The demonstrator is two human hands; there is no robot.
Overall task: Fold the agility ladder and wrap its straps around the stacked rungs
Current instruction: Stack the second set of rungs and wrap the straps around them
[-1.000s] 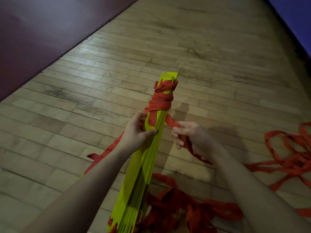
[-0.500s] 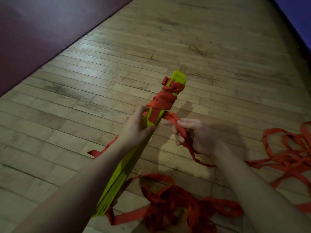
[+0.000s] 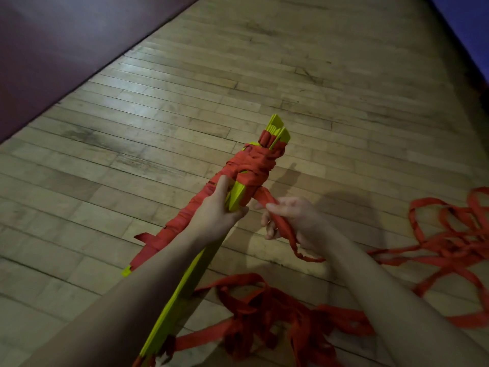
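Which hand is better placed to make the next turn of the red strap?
Right hand: it already pinches the red fabric strap, while the left hand holds the stacked yellow-green rungs.

We see a floor (image 3: 304, 75) of pale, worn wooden planks filling most of the frame, its boards running diagonally. A dark maroon mat (image 3: 66, 43) covers the upper left corner, and a blue edge (image 3: 465, 27) borders the upper right. Loose red straps (image 3: 449, 250) lie tangled on the planks at the right and along the lower middle of the frame.
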